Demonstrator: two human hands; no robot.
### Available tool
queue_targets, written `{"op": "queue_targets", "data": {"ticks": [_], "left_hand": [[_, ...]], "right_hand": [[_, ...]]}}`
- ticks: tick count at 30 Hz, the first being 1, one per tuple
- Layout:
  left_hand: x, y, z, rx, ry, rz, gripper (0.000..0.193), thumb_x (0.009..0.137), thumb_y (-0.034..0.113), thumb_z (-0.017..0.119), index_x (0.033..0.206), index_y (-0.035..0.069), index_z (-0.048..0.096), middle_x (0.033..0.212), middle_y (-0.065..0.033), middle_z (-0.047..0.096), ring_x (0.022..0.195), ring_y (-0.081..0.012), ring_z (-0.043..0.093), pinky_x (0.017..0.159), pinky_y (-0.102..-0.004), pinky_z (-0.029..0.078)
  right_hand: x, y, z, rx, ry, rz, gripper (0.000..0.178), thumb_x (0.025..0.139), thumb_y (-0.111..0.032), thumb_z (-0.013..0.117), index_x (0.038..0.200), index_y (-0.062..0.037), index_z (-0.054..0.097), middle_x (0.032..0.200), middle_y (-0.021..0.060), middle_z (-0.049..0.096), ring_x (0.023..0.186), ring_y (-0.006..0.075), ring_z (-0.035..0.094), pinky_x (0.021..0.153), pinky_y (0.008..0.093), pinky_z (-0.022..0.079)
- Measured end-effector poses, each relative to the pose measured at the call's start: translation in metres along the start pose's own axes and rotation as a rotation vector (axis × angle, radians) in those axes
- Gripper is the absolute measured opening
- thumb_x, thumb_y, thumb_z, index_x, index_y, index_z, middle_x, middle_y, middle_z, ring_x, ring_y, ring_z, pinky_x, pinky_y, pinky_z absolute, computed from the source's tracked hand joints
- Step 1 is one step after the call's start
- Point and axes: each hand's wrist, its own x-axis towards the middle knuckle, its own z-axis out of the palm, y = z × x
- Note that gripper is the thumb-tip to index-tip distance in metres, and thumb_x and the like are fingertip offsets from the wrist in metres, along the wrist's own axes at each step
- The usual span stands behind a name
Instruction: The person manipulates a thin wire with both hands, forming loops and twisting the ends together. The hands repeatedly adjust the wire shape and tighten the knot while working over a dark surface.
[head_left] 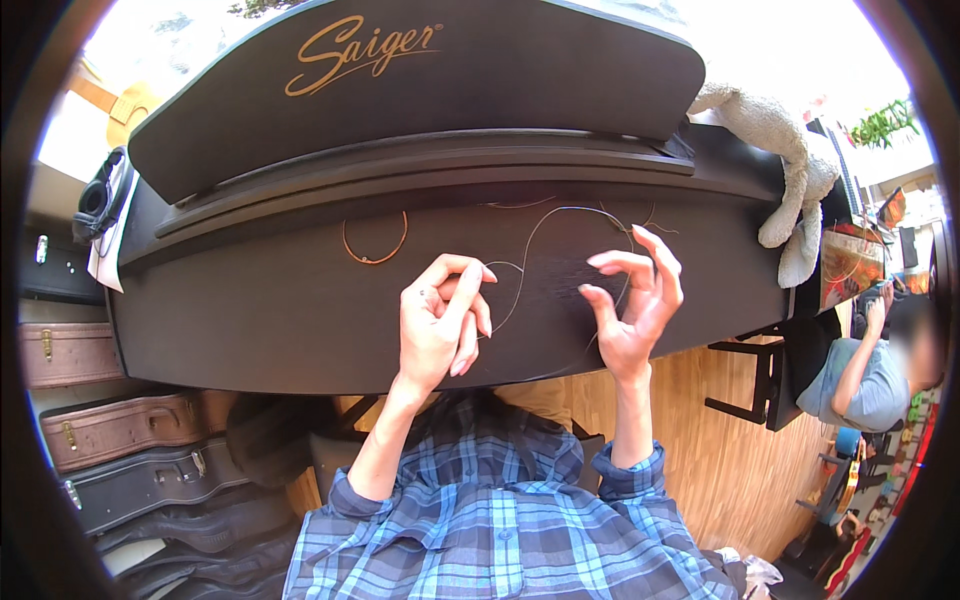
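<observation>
Seen from above, a person in a blue plaid shirt sits at a closed dark digital piano, whose flat lid serves as the surface. Both hands are raised just over it, working a thin wire, likely an instrument string, that loops across the lid between them. The left hand is loosely curled, thumb and forefinger pinched together, apparently on one end of the wire, though the strand is too fine to be sure. The right hand is open with fingers spread and bent, thumb and forefinger near each other as if guiding the wire's far part; whether they actually grip it cannot be told. Holding the wire up and apart like this seems meant to keep it from tangling. A second, copper-coloured wire lies in a loose curve on the lid to the left, set aside, well clear of the hands. Above, the piano's raised music rest carries gold script lettering at its upper left. A grey plush toy slumps over the piano's right end. To the left, several instrument cases, brown and black with metal latches, stand stacked against the wall. On the right, above the wooden floor, another person in a light blue top sits beside colourful items.
</observation>
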Motion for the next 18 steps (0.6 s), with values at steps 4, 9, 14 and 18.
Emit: {"op": "queue_targets", "data": {"ticks": [4, 9, 14, 18], "left_hand": [[-0.002, -0.004, 0.001, 0.08, 0.042, 0.069, 0.022, 0.106, 0.016, 0.054, 0.105, -0.005, 0.063, 0.062, -0.0104, 0.064, 0.031, -0.0065, 0.045, 0.032, -0.0221, 0.031], [-0.003, -0.005, 0.002, 0.12, 0.07, 0.076, 0.021, 0.105, 0.014, 0.056, 0.106, -0.005, 0.065, 0.063, -0.0088, 0.065, 0.034, -0.0057, 0.047, 0.034, -0.0215, 0.032], [-0.003, -0.007, 0.006, 0.241, 0.076, 0.089, 0.019, 0.104, 0.012, 0.058, 0.106, -0.004, 0.067, 0.065, -0.0072, 0.065, 0.038, -0.0052, 0.051, 0.036, -0.021, 0.034], [-0.003, -0.008, 0.006, 0.284, 0.081, 0.104, 0.018, 0.103, 0.013, 0.059, 0.106, -0.003, 0.068, 0.066, -0.0068, 0.066, 0.039, -0.0052, 0.052, 0.036, -0.021, 0.035]], "right_hand": [[-0.002, -0.005, -0.012, -0.191, 0.08, -0.069, 0.026, 0.077, 0.01, 0.079, 0.098, -0.0022, 0.07, 0.102, 0.0157, 0.073, 0.086, 0.023, 0.069, 0.074, 0.0297, 0.057], [-0.003, -0.006, -0.015, 0.017, 0.056, 0.125, 0.022, 0.083, 0.004, 0.076, 0.104, 0.0007, 0.07, 0.098, 0.0169, 0.075, 0.087, 0.024, 0.073, 0.075, 0.0323, 0.058], [-0.004, 0.003, -0.02, 0.177, 0.052, 0.221, 0.033, 0.101, -0.029, 0.063, 0.105, 0.0037, 0.067, 0.097, 0.0186, 0.076, 0.08, 0.0232, 0.074, 0.074, 0.0301, 0.056], [-0.013, 0.013, -0.028, 0.171, 0.311, 0.315, 0.037, 0.104, -0.035, 0.059, 0.101, 0.0009, 0.066, 0.092, 0.0198, 0.076, 0.066, 0.0206, 0.071, 0.065, 0.0277, 0.051]]}}
